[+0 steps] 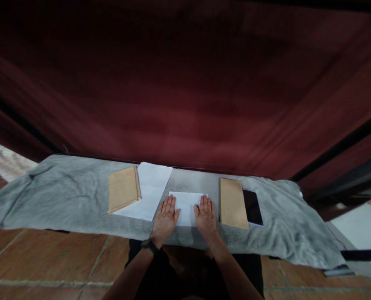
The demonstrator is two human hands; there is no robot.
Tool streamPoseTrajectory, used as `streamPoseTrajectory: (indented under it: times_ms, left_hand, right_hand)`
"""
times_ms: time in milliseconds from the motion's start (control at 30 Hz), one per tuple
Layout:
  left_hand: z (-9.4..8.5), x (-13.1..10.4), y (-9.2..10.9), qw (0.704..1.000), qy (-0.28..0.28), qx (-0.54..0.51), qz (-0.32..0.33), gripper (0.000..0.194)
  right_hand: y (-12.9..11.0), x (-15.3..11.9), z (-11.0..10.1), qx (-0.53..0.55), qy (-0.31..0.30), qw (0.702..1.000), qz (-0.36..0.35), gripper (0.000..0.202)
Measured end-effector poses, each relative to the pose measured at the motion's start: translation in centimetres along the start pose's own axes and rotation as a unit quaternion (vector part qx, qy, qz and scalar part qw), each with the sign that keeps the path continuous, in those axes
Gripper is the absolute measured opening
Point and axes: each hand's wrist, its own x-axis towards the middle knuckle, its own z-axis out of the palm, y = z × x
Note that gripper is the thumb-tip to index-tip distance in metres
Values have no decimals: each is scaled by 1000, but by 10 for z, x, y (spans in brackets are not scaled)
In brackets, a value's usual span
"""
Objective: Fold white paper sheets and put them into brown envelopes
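A small white sheet of paper lies flat in front of me on the grey cloth. My left hand rests palm down on its left edge, fingers stretched forward. On the right edge of the same sheet lies my right hand, also flat with its fingers out. Larger white sheets lie to the left of my left hand. Partly on top of them is a brown paper envelope or folded brown paper. Right of my right hand lies a flat brown rectangular piece.
A dark-screened phone or tablet lies partly under the right-hand brown piece. Behind the cloth-covered surface rises a dark red wall or panel. Reddish floor tiles show below. A white board-like surface stands at far right.
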Motion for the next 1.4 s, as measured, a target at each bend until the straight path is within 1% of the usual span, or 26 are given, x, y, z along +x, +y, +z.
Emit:
streamPoseTrajectory:
  times_ms: [67, 167, 267, 367, 467, 500, 567, 667, 767, 900, 967, 1033, 1133, 1200, 1267, 1333, 1400]
  left_hand:
    - [-1, 1, 1, 1000, -6, 6, -2, 60]
    - [-1, 2, 2, 1000, -14, 8, -2, 60]
    - [-2, 2, 0, 1000, -14, 9, 5, 59]
    - [-3, 1, 0, 1000, -14, 12, 6, 59]
    - [-3, 0, 1, 1000, -12, 4, 5, 61]
    - [-3, 0, 1, 1000, -10, 1, 4, 61]
    - [-3, 0, 1, 1000, -6, -3, 4, 62]
    - [-2, 0, 0, 1000, -8, 0, 3, 64]
    - [-3, 0, -1, 1000, -12, 2, 6, 66]
    - [-6, -1, -3, 1000, -22, 12, 18, 66]
    - [-6, -2, -5, 999, -25, 16, 27, 64]
    - [-5, -2, -8, 999, -27, 15, 35, 63]
    - [-3, 0, -12, 998, -28, 9, 47, 62]
    - [-5, 4, -14, 998, -21, 3, 51, 59]
    - [-11, 10, -13, 999, -5, -7, 44, 55]
    - [-19, 14, -8, 999, 5, -30, 38, 53]
    - [-28, 12, 1, 996, -7, -69, 54, 53]
  right_hand:
    - [-12, 7, 2, 14, -28, 999, -24, 54]
    - [-30, 15, 8, 30, -90, 993, -75, 54]
    - [-38, 16, 14, 25, -118, 989, -90, 53]
    - [-32, 19, 15, 15, -111, 990, -82, 53]
    - [-18, 31, 4, -10, -110, 992, -66, 50]
    - [-13, 38, -1, -22, -120, 991, -60, 48]
    - [-6, 53, -12, -46, -166, 984, -47, 45]
    - [-1, 76, -23, -56, -194, 978, -43, 38]
    - [-2, 95, -26, -55, -220, 973, -32, 34]
    - [-2, 113, -28, -33, -268, 963, 0, 33]
    - [1, 118, -31, -14, -290, 957, 19, 26]
    - [7, 119, -35, 17, -307, 951, 38, 19]
    - [18, 116, -43, 89, -318, 941, 74, 14]
    - [25, 111, -48, 148, -312, 932, 108, 10]
    - [31, 102, -52, 211, -295, 919, 152, 3]
    - [34, 88, -56, 278, -271, 899, 204, 10]
    - [34, 68, -58, 347, -242, 869, 259, 21]
